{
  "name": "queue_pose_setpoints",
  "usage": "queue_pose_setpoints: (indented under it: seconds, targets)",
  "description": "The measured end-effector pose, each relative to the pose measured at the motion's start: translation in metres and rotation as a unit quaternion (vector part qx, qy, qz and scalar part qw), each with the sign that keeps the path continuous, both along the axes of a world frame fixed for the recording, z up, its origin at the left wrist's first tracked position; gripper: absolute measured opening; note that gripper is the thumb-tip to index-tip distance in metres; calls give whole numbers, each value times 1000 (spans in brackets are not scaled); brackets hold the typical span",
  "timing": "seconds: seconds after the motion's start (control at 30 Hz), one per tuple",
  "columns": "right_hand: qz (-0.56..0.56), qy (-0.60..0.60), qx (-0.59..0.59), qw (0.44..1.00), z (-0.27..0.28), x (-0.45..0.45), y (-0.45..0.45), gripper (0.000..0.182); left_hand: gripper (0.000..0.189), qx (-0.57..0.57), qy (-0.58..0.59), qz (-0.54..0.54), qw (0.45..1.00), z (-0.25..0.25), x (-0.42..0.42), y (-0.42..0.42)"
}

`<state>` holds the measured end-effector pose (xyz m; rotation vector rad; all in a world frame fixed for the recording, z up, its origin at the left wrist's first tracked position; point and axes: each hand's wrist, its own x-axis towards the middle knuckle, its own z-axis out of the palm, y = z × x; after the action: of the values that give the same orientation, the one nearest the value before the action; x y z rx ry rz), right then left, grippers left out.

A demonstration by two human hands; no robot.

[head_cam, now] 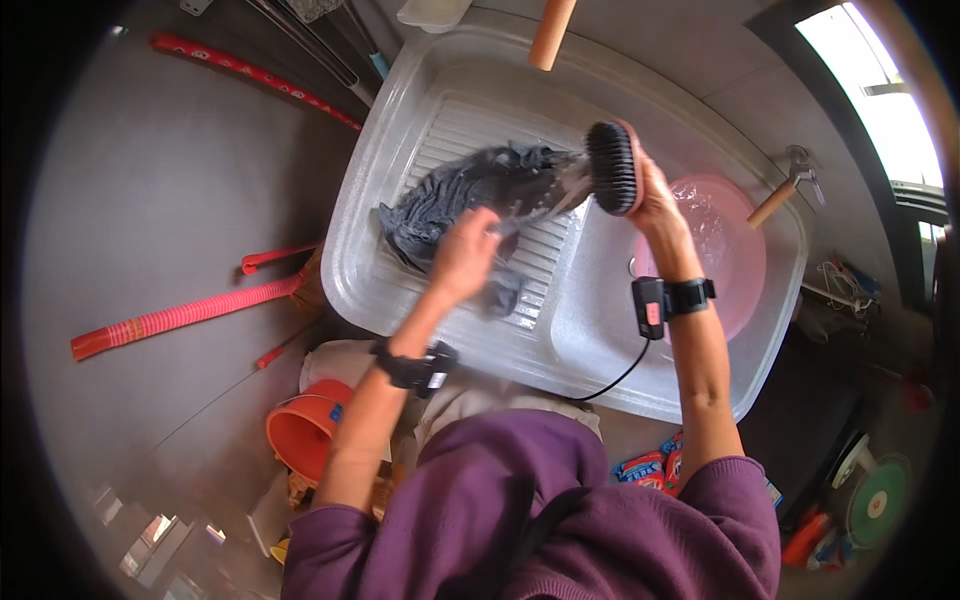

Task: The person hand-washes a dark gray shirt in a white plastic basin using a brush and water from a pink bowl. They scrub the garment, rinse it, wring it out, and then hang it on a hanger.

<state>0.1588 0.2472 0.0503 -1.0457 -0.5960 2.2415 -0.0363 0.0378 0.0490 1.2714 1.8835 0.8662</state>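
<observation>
My right hand grips a scrubbing brush by its pink back. The brush is tilted on its side, its black bristles facing left towards a wet dark grey cloth. That cloth lies bunched on the ribbed washboard of a grey laundry sink, with whitish suds or water near the bristles. My left hand, blurred, has its fingers closed on the near side of the cloth. A blurred lower part of the cloth hangs below that hand.
A pink basin holding water stands in the sink's right bowl, below a tap with a tan tube. Another tan rod juts over the back rim. An orange bucket and red-covered poles are at left; detergent packets lie below.
</observation>
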Motion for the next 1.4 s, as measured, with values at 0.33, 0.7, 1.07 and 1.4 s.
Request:
queue_pose_setpoints:
  seconds: [0.33,0.7,1.07,1.4]
  targets:
    - [65,221,228,946,165,22,16,49,20,259,-254,-18,932,194,-81,78]
    - [48,120,404,906,263,37,-93,58,14,376,-112,-61,918,241,-70,56]
    - [276,-323,610,669,20,-3,-191,24,43,43,144,-89,985,-15,-42,-51]
    - [-22,-319,237,917,14,53,-197,47,74,19,223,-174,959,-34,64,0]
